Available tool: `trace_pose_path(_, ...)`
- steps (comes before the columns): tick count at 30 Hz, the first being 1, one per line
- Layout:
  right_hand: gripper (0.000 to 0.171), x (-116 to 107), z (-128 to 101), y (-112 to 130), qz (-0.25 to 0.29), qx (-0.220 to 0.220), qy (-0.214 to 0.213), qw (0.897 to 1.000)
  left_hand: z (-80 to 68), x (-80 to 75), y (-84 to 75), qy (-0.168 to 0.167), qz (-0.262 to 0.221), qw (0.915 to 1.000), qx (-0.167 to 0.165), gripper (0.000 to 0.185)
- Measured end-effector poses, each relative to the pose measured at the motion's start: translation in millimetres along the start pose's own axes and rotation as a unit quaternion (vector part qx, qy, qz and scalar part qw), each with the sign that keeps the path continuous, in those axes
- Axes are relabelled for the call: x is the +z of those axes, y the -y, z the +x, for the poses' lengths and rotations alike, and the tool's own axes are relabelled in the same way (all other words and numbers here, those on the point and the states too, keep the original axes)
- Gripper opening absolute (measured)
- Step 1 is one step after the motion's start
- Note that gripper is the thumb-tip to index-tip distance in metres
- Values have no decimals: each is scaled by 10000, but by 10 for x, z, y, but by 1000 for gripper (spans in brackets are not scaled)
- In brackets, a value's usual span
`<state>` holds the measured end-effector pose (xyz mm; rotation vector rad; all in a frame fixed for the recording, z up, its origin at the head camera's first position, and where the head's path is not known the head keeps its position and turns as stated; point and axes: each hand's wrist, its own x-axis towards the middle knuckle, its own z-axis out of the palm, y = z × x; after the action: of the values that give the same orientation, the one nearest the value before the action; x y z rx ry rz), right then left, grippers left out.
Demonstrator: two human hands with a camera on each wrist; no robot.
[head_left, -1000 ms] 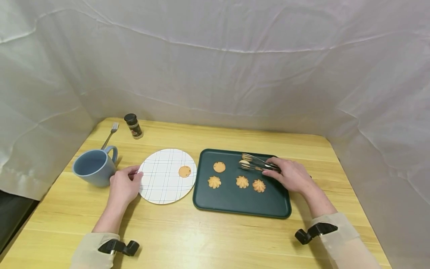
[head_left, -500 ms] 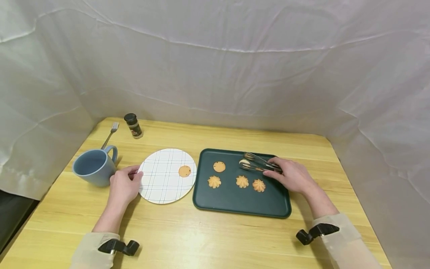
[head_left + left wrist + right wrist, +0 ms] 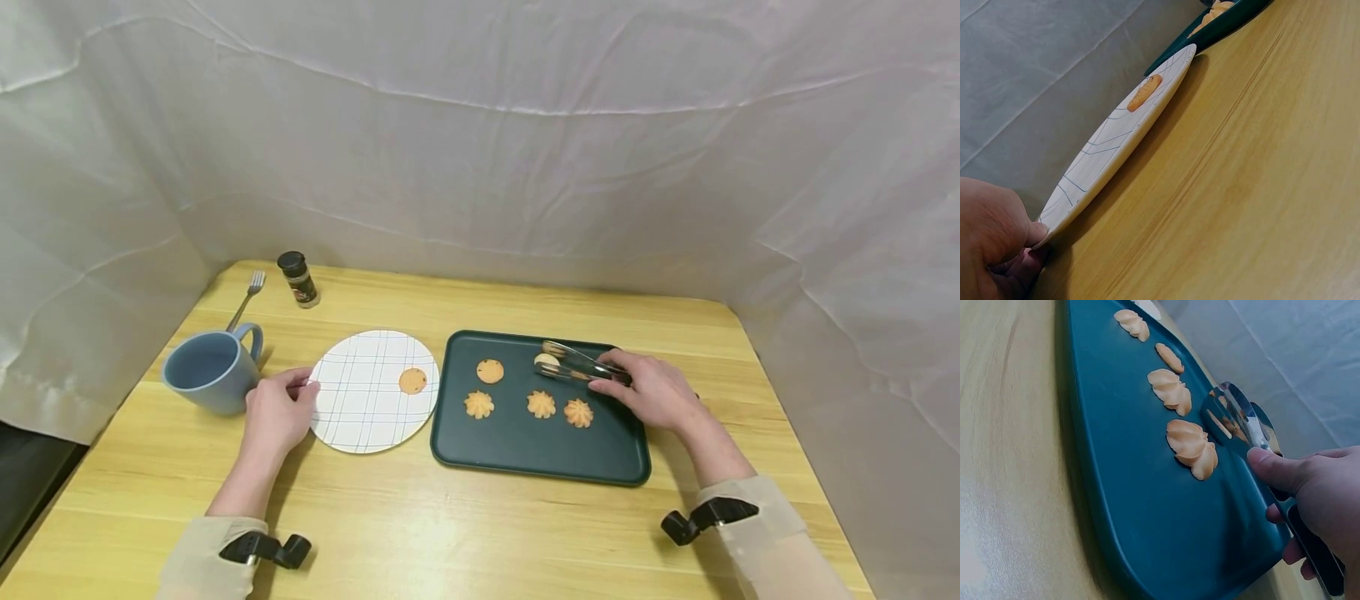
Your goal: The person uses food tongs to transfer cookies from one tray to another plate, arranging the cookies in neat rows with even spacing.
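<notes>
My left hand (image 3: 277, 412) pinches the left rim of a round white plate (image 3: 352, 408) with blue lines, thumb on top and fingers beneath in the left wrist view. A round cookie (image 3: 412, 382) lies on the plate's right part. My right hand (image 3: 656, 392) grips metal tongs (image 3: 564, 372) over the back of a dark green tray (image 3: 510, 454). The tongs' two ends are spread, and a pale round cookie (image 3: 546, 360) shows partly between them. Nearer the front of the tray lie three star-shaped cookies (image 3: 541, 405), with another round cookie (image 3: 490, 372) at the back left.
A blue mug (image 3: 213, 371) stands close to the left hand. Behind it lie a fork (image 3: 246, 302) and a black-capped spice jar (image 3: 299, 281). Pale curtains (image 3: 480, 167) enclose the back and sides of the wooden table (image 3: 420, 533).
The tongs' ends have shifted slightly around the pale cookie, with the right hand edging a little to the right. The left hand and plate stay in place.
</notes>
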<state>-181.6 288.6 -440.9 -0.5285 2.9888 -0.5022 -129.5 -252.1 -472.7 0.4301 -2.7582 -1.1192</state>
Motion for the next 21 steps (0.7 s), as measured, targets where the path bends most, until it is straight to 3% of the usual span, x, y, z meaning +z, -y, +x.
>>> trace_pose_path(21,54,-212,-27,237,-108,-341,-290,9989,-6,-8,-17,18,19,10000,4,35)
